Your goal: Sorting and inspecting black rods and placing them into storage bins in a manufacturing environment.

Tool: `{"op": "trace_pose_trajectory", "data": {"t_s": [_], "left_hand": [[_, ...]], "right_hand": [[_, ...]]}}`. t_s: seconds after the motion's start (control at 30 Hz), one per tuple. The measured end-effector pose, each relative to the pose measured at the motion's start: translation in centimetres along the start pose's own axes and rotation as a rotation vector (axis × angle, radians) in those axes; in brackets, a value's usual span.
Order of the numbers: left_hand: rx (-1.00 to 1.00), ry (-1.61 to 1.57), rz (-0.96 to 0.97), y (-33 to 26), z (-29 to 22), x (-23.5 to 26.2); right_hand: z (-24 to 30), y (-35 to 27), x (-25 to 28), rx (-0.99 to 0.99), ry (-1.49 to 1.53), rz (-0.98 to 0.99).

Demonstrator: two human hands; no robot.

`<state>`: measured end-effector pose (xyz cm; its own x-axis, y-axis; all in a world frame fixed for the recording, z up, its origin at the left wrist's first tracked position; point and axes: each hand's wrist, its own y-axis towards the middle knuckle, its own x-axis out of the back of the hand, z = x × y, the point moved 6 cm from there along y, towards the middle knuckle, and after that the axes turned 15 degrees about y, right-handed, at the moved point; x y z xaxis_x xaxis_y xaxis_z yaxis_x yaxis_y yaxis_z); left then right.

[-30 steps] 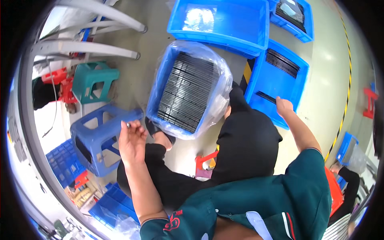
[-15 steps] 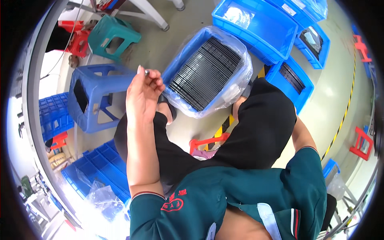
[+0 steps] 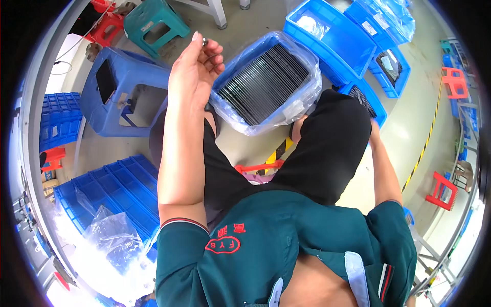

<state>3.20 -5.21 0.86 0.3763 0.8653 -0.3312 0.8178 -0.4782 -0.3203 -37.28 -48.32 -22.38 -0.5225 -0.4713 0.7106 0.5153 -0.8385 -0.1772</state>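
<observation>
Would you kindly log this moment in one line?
left hand: holding small metallic object; right hand: mostly hidden behind right leg; plastic-lined blue bin: holding black strips

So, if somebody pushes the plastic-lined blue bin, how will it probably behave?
The blue bin may feel heavy: packed black strips fill most of it. It looks broad, so likely slides before tipping. The clear liner, wrinkled around the outside, seems floppy.

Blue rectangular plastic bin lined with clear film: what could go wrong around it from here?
The small shiny object in the left hand could slip from its grip near the blue rectangular plastic bin. The loose clear plastic bag around its rim might snag and disturb the thin black strips inside.
</observation>
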Motion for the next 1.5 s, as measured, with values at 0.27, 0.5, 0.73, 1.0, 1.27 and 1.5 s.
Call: {"op": "trace_pose_trajectory", "data": {"t_s": [0.27, 0.5, 0.73, 1.0, 1.27, 1.5], "left_hand": [[-0.006, -0.018, -0.006, 0.5, -0.1, 1.5], [-0.012, -0.079, -0.039, 1.1, 0.1, 3.2], [-0.022, -0.118, -0.134, 1.3, 1.2, 3.5], [-0.036, -0.147, -0.075, 0.9, 0.6, 1.4], [-0.224, -0.003, -0.099, 0.7, -0.1, -0.2], [-0.338, 0.133, -0.224, 0.2, -1.2, -0.5]], "right_hand": [[34.6, -1.5, 1.4, 0.395, 0.477, 0.124], [44.9, -10.5, -9.6, 0.311, 0.818, 0.683], [42.9, -14.1, -13.7, 0.199, 0.692, 0.817], [43.8, -14.1, -12.8, 0.191, 0.662, 0.775], [43.9, -14.4, -13.1, 0.056, 0.835, 0.825], [44.8, -15.2, -12.9, -0.027, 0.931, 0.901]]}}
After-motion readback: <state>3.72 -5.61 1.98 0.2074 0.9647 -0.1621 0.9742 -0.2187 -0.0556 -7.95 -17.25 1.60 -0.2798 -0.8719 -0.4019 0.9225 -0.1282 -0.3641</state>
